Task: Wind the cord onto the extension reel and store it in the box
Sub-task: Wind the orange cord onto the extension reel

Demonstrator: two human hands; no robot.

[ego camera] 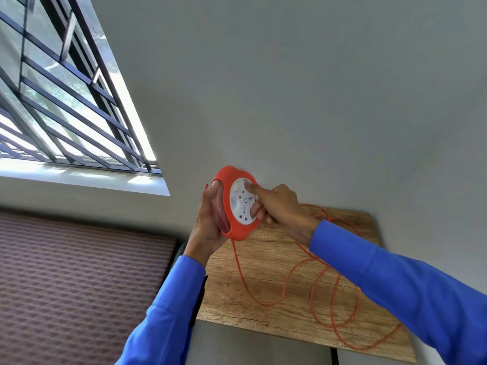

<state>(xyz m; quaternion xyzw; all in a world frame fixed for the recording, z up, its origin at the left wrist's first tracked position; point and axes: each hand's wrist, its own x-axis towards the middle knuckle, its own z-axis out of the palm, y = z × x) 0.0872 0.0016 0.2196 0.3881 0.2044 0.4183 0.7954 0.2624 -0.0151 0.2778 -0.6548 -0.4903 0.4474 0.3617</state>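
An orange extension reel [228, 180] with a white socket face [241, 201] is held up in front of the wall, above the wooden table [266, 259]. My left hand [210, 214] grips the reel's rim from the left side. My right hand [276, 204] holds the white face, with the index finger and thumb curled on it. The orange cord [316, 280] drops from the reel's bottom and lies in loose loops across the table. No box is in view.
The table stands against a grey wall [316, 101]. A barred window [66, 101] is at the upper left. A patterned brown surface [79, 272] lies left of the table, with a narrow gap between them.
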